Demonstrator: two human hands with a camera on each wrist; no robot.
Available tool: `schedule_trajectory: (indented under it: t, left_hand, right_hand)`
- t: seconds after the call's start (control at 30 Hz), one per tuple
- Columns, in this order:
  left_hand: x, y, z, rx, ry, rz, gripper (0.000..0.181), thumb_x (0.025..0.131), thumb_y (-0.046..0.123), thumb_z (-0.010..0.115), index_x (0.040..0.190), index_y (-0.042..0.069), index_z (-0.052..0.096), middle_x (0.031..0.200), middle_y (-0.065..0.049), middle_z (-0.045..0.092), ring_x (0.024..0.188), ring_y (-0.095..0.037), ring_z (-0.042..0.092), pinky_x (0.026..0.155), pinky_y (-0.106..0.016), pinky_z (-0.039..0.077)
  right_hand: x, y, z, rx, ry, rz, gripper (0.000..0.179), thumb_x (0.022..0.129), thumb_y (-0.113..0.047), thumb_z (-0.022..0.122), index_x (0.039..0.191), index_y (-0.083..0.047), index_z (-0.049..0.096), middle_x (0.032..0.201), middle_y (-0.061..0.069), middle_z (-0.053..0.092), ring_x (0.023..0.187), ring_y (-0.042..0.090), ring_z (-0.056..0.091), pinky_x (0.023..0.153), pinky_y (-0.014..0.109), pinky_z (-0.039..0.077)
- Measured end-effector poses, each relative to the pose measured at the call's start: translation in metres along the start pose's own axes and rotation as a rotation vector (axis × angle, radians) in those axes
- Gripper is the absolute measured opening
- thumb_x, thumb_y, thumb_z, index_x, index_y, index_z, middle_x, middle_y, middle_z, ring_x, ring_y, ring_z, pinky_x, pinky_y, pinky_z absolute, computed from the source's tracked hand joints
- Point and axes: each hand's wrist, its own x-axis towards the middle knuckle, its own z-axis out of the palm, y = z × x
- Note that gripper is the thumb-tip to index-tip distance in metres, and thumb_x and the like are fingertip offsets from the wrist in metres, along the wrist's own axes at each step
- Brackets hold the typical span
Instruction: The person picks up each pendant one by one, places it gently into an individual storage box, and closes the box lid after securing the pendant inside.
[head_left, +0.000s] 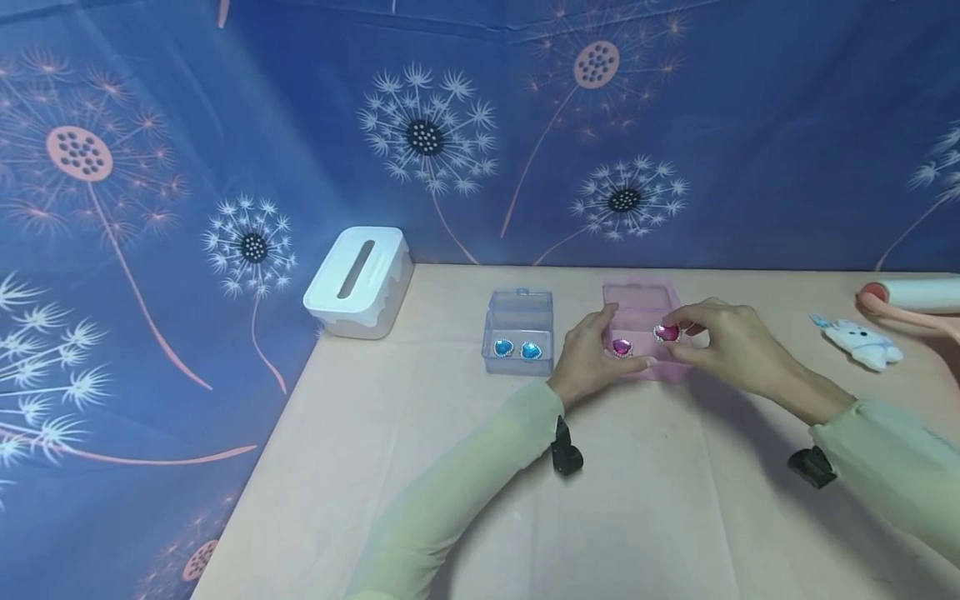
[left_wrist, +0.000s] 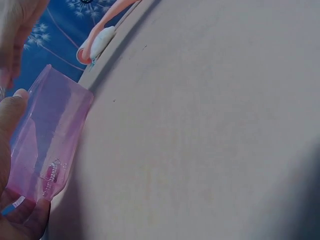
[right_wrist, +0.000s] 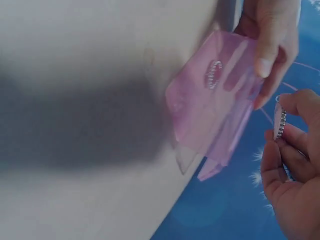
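My left hand [head_left: 587, 358] grips the left side of a translucent pink plastic box [head_left: 637, 295], whose lid stands raised at the back. Inside the box, toward its left end, lies a pink gem [head_left: 622, 347] with a silver beaded rim. A second such pink gem [head_left: 666, 333] is pinched between thumb and fingers of my right hand [head_left: 738, 346], above the right part of the box. In the right wrist view this held gem [right_wrist: 280, 120] appears edge-on, with a small loop at its top. The left wrist view shows the box [left_wrist: 62, 110] from its front side.
Left of my hands, an open translucent blue box [head_left: 521, 310] holds two blue gems [head_left: 531, 350]. A white tissue box [head_left: 358, 279] stands at the back left. To the right lie a small white plush toy [head_left: 862, 343] and a white roll [head_left: 926, 295] with a pink strap.
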Motion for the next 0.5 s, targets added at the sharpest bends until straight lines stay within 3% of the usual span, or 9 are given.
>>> schedule_trajectory:
  t: [0.1,0.2,0.27,0.4,0.5]
  left_hand:
    - [0.0,0.0,-0.001,-0.008,0.004,0.014,0.097,0.073,0.047,0.082,0.149,0.008,0.036,0.114,-0.003,0.062,0.105,-0.011,0.058,0.094,-0.02,0.049]
    - [0.0,0.0,-0.002,-0.009,0.007,0.03,0.097,0.073,0.047,0.082,0.148,0.007,0.036,0.095,-0.001,0.057,0.089,-0.011,0.054,0.083,-0.016,0.048]
    - [-0.001,0.0,-0.001,-0.009,0.007,0.032,0.097,0.073,0.046,0.083,0.148,0.006,0.036,0.096,-0.001,0.058,0.09,-0.011,0.054,0.085,-0.017,0.048]
    - [-0.002,0.0,-0.001,0.016,0.008,0.026,0.096,0.073,0.046,0.082,0.148,0.008,0.036,0.119,-0.005,0.062,0.109,-0.012,0.057,0.099,-0.023,0.048]
    - [-0.001,0.001,-0.001,0.028,0.009,0.028,0.095,0.073,0.047,0.082,0.148,0.009,0.036,0.13,-0.006,0.059,0.117,-0.014,0.057,0.103,-0.026,0.047]
  right_hand:
    - [0.006,0.004,0.006,0.017,-0.061,0.006,0.02,0.073,-0.008,0.08,0.091,-0.008,0.072,0.085,0.002,0.073,0.076,0.02,0.065,0.067,0.04,0.055]
    - [0.011,0.007,0.011,0.027,-0.123,-0.007,0.021,0.074,-0.011,0.082,0.092,-0.006,0.072,0.085,0.003,0.072,0.075,0.019,0.065,0.067,0.04,0.057]
    - [0.013,0.008,0.014,0.032,-0.162,-0.017,0.022,0.075,-0.012,0.082,0.092,-0.004,0.072,0.085,0.005,0.071,0.075,0.018,0.065,0.066,0.039,0.057]
    - [0.017,0.011,0.019,0.038,-0.21,-0.029,0.02,0.075,-0.011,0.081,0.09,-0.003,0.072,0.084,0.007,0.071,0.075,0.019,0.066,0.066,0.037,0.058]
    - [0.021,0.014,0.022,0.059,-0.257,-0.046,0.016,0.075,-0.005,0.08,0.089,-0.003,0.072,0.082,0.006,0.072,0.074,0.019,0.068,0.067,0.036,0.059]
